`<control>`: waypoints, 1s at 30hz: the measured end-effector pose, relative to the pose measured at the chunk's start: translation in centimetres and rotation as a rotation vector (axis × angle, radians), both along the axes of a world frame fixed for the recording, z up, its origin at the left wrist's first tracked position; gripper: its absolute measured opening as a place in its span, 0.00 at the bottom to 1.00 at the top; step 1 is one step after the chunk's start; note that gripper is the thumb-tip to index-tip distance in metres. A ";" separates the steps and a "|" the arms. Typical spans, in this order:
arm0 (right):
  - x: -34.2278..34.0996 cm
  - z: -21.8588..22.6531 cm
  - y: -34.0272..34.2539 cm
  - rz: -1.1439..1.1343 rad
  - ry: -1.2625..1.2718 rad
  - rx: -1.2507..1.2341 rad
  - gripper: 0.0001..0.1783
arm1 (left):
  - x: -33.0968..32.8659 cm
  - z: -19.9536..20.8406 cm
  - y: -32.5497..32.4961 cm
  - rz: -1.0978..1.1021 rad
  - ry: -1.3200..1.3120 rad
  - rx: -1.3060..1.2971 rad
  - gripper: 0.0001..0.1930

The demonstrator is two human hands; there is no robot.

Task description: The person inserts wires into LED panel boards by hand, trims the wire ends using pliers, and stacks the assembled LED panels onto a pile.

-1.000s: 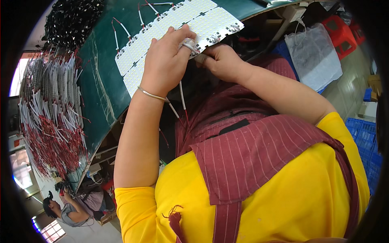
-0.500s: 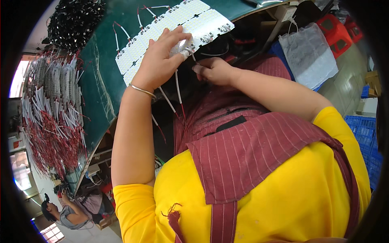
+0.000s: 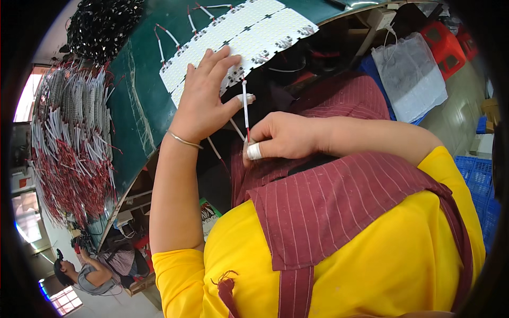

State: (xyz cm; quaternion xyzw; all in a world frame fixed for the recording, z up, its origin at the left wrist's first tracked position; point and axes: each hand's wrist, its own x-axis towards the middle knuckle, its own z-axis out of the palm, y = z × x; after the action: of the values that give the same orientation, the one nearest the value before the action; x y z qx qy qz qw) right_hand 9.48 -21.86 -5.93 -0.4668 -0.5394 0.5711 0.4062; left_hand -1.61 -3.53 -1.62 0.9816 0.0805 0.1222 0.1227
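Observation:
A white LED panel [image 3: 204, 66] with rows of small yellowish chips lies over the edge of the green table. My left hand [image 3: 209, 95] rests on it with fingers stretched out; white tape wraps its thumb, which is beside a wire. That white-sleeved wire [image 3: 245, 108] runs down from the panel's near edge to a red end. My right hand [image 3: 281, 138], its thumb also taped in white, is closed on the wire's red end. Other white-sleeved wires [image 3: 214, 148] hang below my left hand. More wires [image 3: 167, 34] stick out from the panel's far edge.
Bundled white and red wires [image 3: 71, 143] cover the left side of the green table [image 3: 127, 100], with a black heap [image 3: 103, 29] beyond. On the right are a plastic-covered stack [image 3: 408, 79], red stools [image 3: 442, 47] and blue crates [image 3: 477, 180]. Another person [image 3: 93, 273] sits at lower left.
My right hand has moved down toward my body, and the wire there is now stretched straight. My left thumb has come off the panel's edge. The panel appears slightly further right.

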 end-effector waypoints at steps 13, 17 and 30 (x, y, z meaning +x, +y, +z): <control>5.1 -3.2 6.0 -0.582 -0.455 0.118 0.15 | 2.3 -0.5 0.9 0.100 -0.092 -0.380 0.17; 5.7 -4.2 6.6 -0.498 -0.390 0.103 0.14 | 2.1 -0.6 1.2 0.102 -0.093 -0.365 0.18; 2.0 -2.8 3.4 -0.513 -0.031 -0.370 0.21 | -2.1 0.7 3.4 0.036 -0.174 -0.420 0.31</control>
State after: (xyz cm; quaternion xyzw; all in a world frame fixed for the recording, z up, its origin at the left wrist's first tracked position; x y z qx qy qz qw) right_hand 11.47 -18.49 -8.69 -0.6623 -0.2974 0.5312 0.4367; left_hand -3.70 -0.11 -0.93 0.9186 0.1107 0.1893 0.3287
